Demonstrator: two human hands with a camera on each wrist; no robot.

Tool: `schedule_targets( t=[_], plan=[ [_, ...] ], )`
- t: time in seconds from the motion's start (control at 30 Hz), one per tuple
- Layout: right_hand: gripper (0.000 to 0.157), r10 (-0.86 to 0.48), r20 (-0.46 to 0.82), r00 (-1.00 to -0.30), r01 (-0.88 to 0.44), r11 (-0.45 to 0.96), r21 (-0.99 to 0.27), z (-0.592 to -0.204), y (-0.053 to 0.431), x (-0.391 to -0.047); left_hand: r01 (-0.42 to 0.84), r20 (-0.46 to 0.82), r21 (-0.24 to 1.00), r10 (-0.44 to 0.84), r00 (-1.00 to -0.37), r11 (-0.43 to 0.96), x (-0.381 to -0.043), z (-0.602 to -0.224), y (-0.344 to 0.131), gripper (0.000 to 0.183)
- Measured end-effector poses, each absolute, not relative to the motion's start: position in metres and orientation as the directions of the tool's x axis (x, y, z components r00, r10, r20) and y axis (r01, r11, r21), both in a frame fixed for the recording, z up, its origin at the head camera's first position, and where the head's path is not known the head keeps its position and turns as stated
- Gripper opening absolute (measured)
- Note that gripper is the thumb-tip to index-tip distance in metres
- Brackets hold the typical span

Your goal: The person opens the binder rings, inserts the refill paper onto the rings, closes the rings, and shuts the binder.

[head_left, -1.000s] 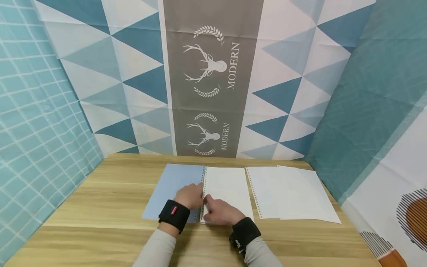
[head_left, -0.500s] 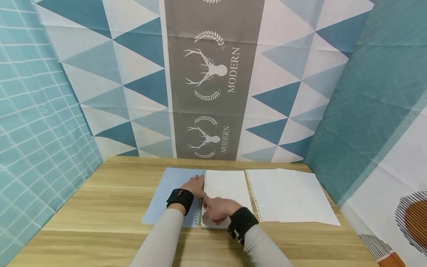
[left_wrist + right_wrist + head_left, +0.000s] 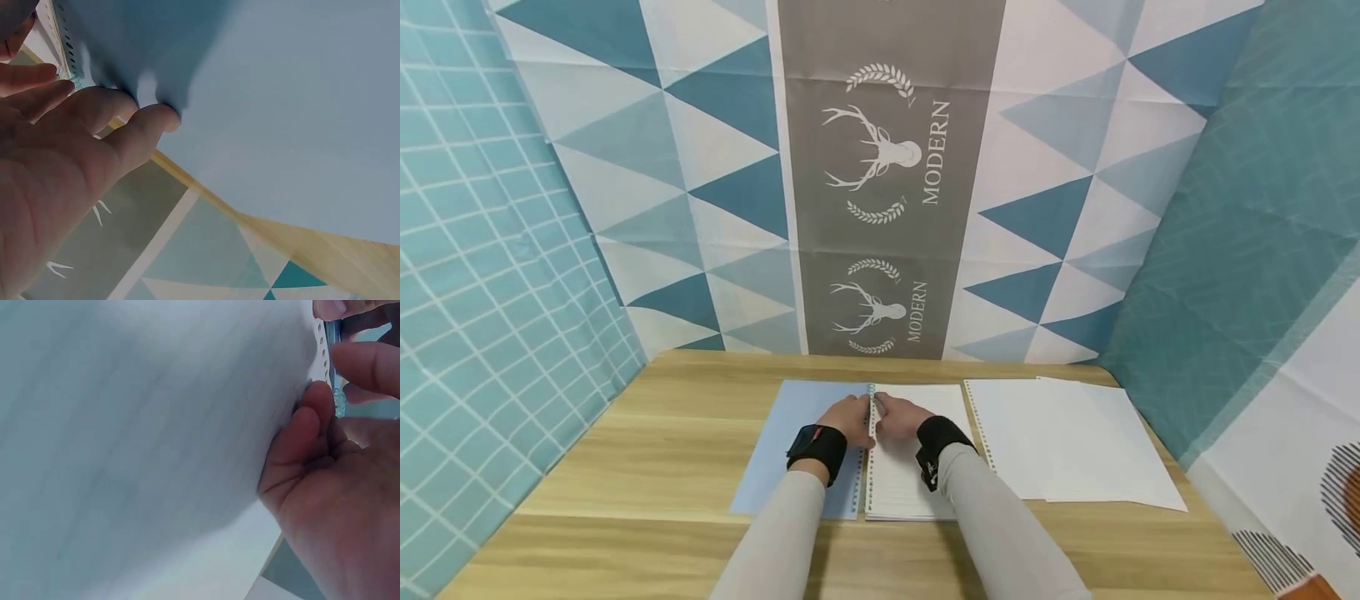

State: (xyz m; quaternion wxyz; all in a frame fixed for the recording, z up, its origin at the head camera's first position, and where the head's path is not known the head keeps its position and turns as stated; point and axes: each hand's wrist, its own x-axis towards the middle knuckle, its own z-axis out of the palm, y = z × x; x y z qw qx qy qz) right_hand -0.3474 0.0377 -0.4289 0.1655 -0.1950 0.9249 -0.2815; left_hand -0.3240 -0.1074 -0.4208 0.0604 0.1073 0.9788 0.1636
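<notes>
A ring-bound notebook lies open, its light blue cover (image 3: 766, 458) on the left and a stack of ruled white pages (image 3: 901, 493) on the right. My two hands meet at the upper part of its ring binding (image 3: 870, 483). My left hand (image 3: 847, 419) grips the binding from the cover side; two of its fingertips (image 3: 167, 117) rest on the blue cover. From the page side my right hand (image 3: 901, 417) pinches the binding, its lower fingers curled against the page. The clear rings (image 3: 339, 403) show at the spine's end in the right wrist view. Fingers hide the gripped stretch.
Loose white sheets (image 3: 1067, 442) with punched holes along their left edge lie overlapping to the right of the notebook. Everything sits on a wooden table (image 3: 647, 442). A patterned cloth (image 3: 730, 167) hangs behind the table's far edge.
My left hand has slid away from me along the binding. My right hand has followed from the lower spine to the upper part, facing the left hand. The notebook stays open in place.
</notes>
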Motion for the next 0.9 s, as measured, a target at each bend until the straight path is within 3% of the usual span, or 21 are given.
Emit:
schedule_targets(
  t=[0.33,0.9],
  plan=[
    [0.077,-0.429,-0.214,-0.878,-0.252,0.793,-0.555,-0.426,0.031,-0.348,0.182,-0.088,0.367,0.229,-0.97,0.912,-0.327,-0.423,-0.11,0.08],
    [0.07,-0.43,-0.208,-0.878,-0.252,0.787,-0.563,-0.434,0.035,-0.352,0.172,-0.129,0.34,0.228,-0.965,0.924,-0.323,-0.42,-0.108,0.08]
  ],
)
